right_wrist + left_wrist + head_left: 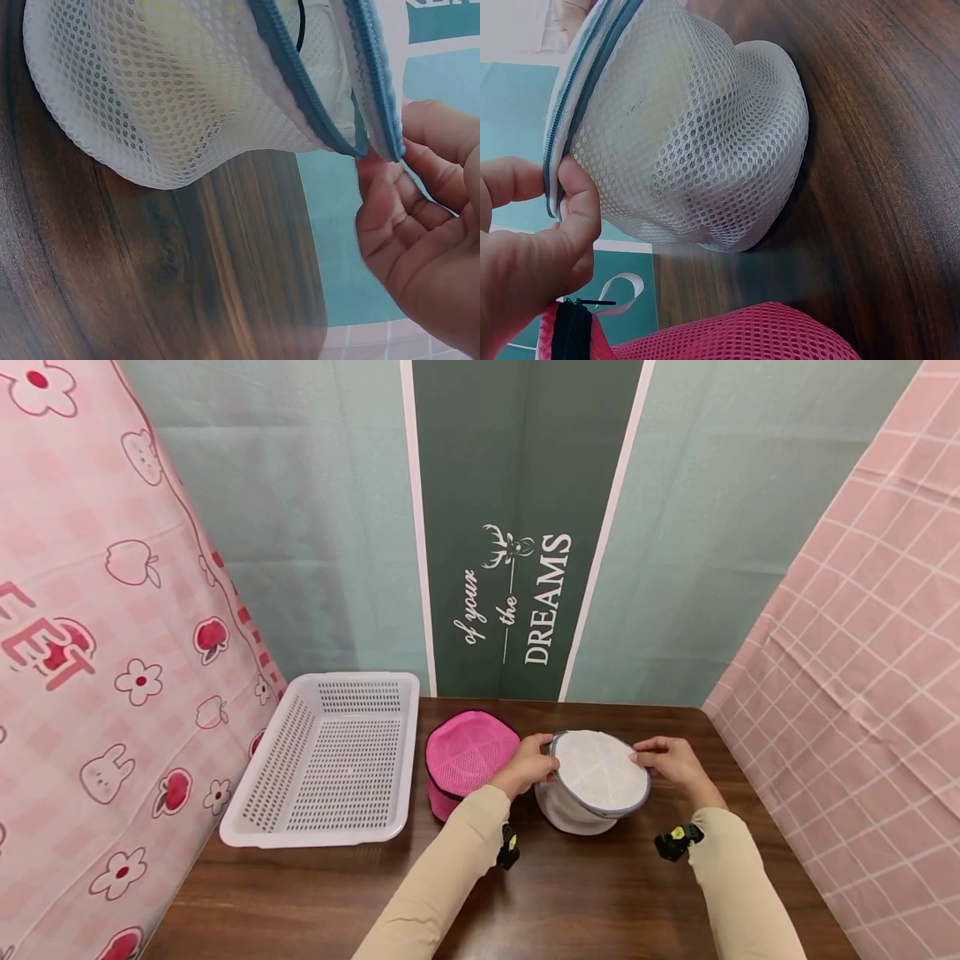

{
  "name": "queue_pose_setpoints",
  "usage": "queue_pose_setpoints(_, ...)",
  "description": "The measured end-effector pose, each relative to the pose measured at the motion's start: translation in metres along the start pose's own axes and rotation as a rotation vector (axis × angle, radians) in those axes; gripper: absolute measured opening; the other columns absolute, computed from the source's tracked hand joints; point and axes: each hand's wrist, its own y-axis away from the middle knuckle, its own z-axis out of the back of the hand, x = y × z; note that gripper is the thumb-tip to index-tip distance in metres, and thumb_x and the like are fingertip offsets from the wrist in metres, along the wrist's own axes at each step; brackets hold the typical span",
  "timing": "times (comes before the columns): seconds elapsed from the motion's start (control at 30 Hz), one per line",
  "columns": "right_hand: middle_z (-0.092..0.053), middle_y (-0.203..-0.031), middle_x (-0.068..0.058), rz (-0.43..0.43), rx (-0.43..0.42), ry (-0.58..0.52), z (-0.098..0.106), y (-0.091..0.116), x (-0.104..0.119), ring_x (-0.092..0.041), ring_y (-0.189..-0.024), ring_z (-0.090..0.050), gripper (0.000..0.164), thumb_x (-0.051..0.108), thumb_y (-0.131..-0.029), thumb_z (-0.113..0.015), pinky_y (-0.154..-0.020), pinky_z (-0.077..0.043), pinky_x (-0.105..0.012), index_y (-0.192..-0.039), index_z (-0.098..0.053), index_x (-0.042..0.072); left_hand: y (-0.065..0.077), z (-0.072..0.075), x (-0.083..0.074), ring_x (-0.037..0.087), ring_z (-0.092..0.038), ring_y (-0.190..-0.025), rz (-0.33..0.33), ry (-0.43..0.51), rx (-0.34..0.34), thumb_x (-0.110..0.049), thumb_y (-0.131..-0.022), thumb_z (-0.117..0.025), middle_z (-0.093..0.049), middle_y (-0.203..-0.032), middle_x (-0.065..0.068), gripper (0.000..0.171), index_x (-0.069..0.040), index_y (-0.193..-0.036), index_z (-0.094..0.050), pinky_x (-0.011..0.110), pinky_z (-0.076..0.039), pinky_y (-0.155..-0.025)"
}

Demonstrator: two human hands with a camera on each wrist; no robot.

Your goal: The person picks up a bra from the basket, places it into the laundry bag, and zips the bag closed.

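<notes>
A round white mesh laundry bag [600,770] with a blue-grey zipper rim stands on the table. My left hand [531,766] pinches its rim on the left, thumb and finger on the zipper edge [552,150] in the left wrist view. On the opposite side my right hand [673,766] pinches the rim. The right wrist view shows the zipper [304,86] parted near those fingers, with a black strip visible in the gap. Something pale yellow shows faintly through the mesh; its kind is unclear. Left of the white bag, close to my left hand, is a pink mesh laundry bag [471,752] with black trim.
A white perforated plastic basket [318,838] stands at the left of the brown wooden table [585,893]. A green curtain [495,468] with lettering hangs along the back. Pink cloths flank both sides.
</notes>
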Motion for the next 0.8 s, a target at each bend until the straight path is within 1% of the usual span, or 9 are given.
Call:
queue_pose_setpoints(0.13, -0.06, -0.106, -0.024, 0.075, 0.012, 0.083, -0.002, -0.002, 0.003, -0.025, -0.086, -0.057, 0.032, 0.013, -0.092, -0.057, -0.071, -0.048, -0.036, -0.114, -0.057, -0.011, -0.001, 0.0, -0.001, 0.016, -0.05, -0.063, 0.005, -0.03, -0.008, 0.011, -0.08, -0.056, -0.051, -0.108, 0.013, 0.055, 0.007, -0.133, -0.042, 0.03, -0.051, -0.058)
queue_pose_setpoints(0.27, -0.054, -0.116, -0.028, 0.131, 0.008, 0.144, -0.008, -0.008, 0.009, -0.033, -0.099, -0.053, 0.03, 0.009, -0.095, -0.049, -0.077, -0.046, -0.04, -0.118, -0.056, -0.009, 0.0, -0.001, -0.002, 0.018, -0.05, -0.064, 0.025, -0.048, -0.017, 0.012, -0.081, -0.054, -0.05, -0.114, 0.014, 0.054, 0.005, -0.134, -0.042, 0.03, -0.051, -0.059)
queue_pose_setpoints(0.37, -0.052, -0.119, -0.029, 0.125, 0.016, 0.125, -0.014, -0.015, 0.014, -0.036, -0.104, -0.051, 0.029, 0.006, -0.096, -0.046, -0.081, -0.044, -0.043, -0.12, -0.055, -0.008, 0.001, 0.0, -0.003, 0.018, -0.051, -0.065, 0.034, -0.058, -0.018, 0.012, -0.082, -0.052, -0.049, -0.116, 0.014, 0.053, 0.005, -0.134, -0.042, 0.031, -0.051, -0.061)
queue_pose_setpoints(0.43, -0.052, -0.119, -0.029, 0.124, 0.023, 0.121, -0.018, -0.02, 0.017, -0.037, -0.107, -0.049, 0.029, 0.002, -0.095, -0.043, -0.082, -0.043, -0.044, -0.12, -0.055, -0.008, 0.001, 0.0, -0.003, 0.018, -0.051, -0.065, 0.014, -0.063, -0.015, 0.013, -0.081, -0.051, -0.049, -0.115, 0.014, 0.053, 0.006, -0.133, -0.042, 0.03, -0.051, -0.059)
queue_pose_setpoints(0.53, -0.054, -0.117, -0.028, 0.119, 0.026, 0.103, -0.023, -0.027, 0.018, -0.037, -0.107, -0.049, 0.035, -0.008, -0.089, -0.036, -0.081, -0.042, -0.042, -0.118, -0.056, -0.007, 0.001, 0.0, -0.003, 0.018, -0.053, -0.07, -0.001, -0.057, -0.026, 0.014, -0.08, -0.05, -0.049, -0.118, 0.013, 0.055, 0.002, -0.133, -0.043, 0.03, -0.051, -0.057)
queue_pose_setpoints(0.6, -0.055, -0.115, -0.027, 0.119, 0.024, 0.096, -0.026, -0.031, 0.017, -0.036, -0.107, -0.05, 0.042, -0.014, -0.083, -0.033, -0.08, -0.042, -0.04, -0.117, -0.057, -0.007, 0.001, -0.001, -0.004, 0.018, -0.054, -0.073, -0.015, -0.05, -0.04, 0.016, -0.078, -0.05, -0.049, -0.12, 0.011, 0.058, -0.002, -0.134, -0.045, 0.031, -0.05, -0.055)
queue_pose_setpoints(0.63, -0.056, -0.114, -0.026, 0.116, 0.025, 0.084, -0.027, -0.033, 0.016, -0.036, -0.106, -0.05, 0.045, -0.015, -0.08, -0.032, -0.08, -0.042, -0.038, -0.117, -0.057, -0.007, 0.0, -0.002, -0.004, 0.019, -0.054, -0.075, -0.004, -0.051, -0.05, 0.016, -0.079, -0.05, -0.049, -0.121, 0.01, 0.059, -0.005, -0.134, -0.047, 0.031, -0.05, -0.056)
queue_pose_setpoints(0.7, -0.057, -0.113, -0.026, 0.105, 0.026, 0.053, -0.028, -0.037, 0.014, -0.035, -0.106, -0.051, 0.047, -0.016, -0.079, -0.031, -0.081, -0.042, -0.038, -0.117, -0.057, -0.008, 0.001, -0.004, -0.004, 0.017, -0.053, -0.07, -0.012, -0.07, -0.063, 0.016, -0.079, -0.05, -0.05, -0.12, 0.009, 0.057, -0.007, -0.131, -0.051, 0.029, -0.048, -0.053)
queue_pose_setpoints(0.8, -0.056, -0.115, -0.027, 0.09, 0.044, 0.017, -0.029, -0.042, 0.012, -0.035, -0.108, -0.05, 0.043, -0.013, -0.082, -0.033, -0.083, -0.042, -0.039, -0.118, -0.056, -0.01, 0.001, -0.005, -0.004, 0.014, -0.046, -0.055, 0.0, -0.108, -0.07, 0.016, -0.079, -0.049, -0.052, -0.117, 0.007, 0.053, -0.006, -0.128, -0.056, 0.025, -0.043, -0.049)
